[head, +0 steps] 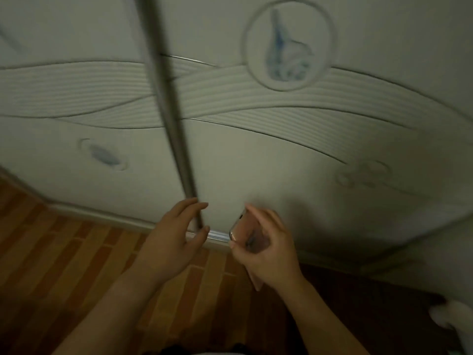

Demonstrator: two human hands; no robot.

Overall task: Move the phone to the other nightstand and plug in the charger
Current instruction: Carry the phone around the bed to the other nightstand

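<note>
My right hand (266, 252) grips a pink phone (239, 228) with a metallic rim, held upright on its edge; one pink corner sticks out below my palm. My left hand (174, 239) is just to the left of it, fingers curved and apart, with nothing visibly in it. Both hands are in front of a white wardrobe door, low in the view. The frame is blurred. No charger or nightstand is in view.
A white wardrobe (256, 149) with carved wave lines and blue motifs fills the view ahead. A grey vertical strip (166, 103) runs between its doors. Wooden parquet floor (64, 265) lies below. A white object (450, 313) sits at the right edge.
</note>
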